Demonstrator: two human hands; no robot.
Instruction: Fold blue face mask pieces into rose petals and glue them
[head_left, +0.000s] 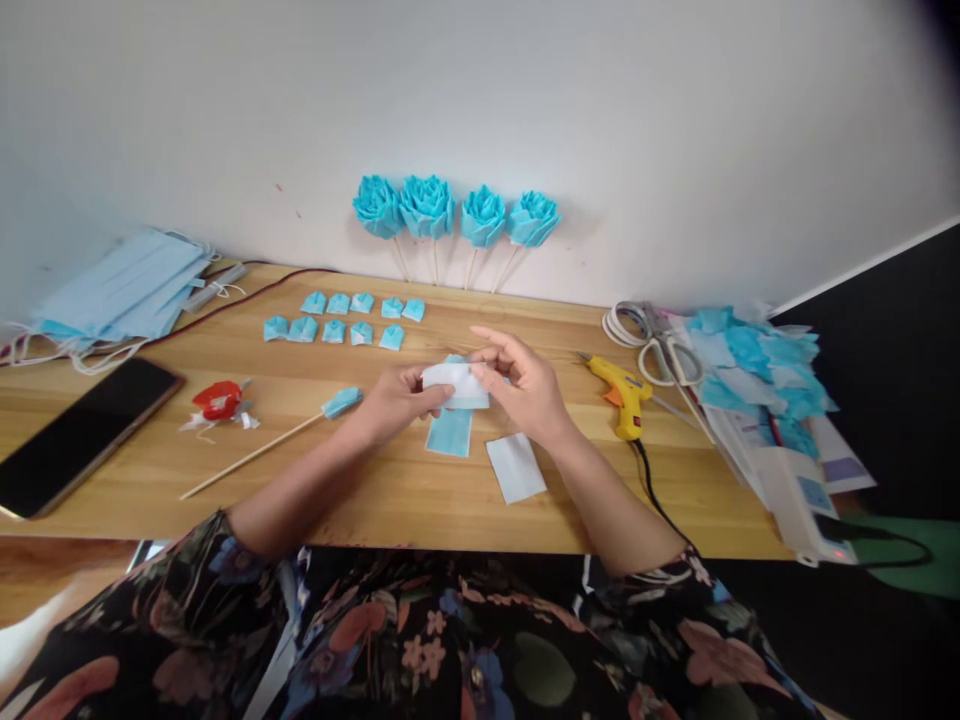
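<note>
While a white piece of sheet (461, 388) is held over the middle of the desk (405, 505), its left end is pinched by the left hand (405, 400), thumb laid on top. At its right end, the sheet is gripped between thumb and fingers by the right hand (523, 388), one finger stretched out to the far left. Just under it, a blue strip (448, 436) is seen on the wood, and a white square (516, 468) is laid near and to the right. To the left, a stick (259, 452) is tipped with a blue bud (343, 402). Farther off, folded blue pieces (334, 331) are set out in two rows, and four blue flowers (427, 208) are leaned against the wall (480, 90). Over on the right, a yellow glue gun (630, 400) is placed, with scissors (666, 362) just beyond.
</note>
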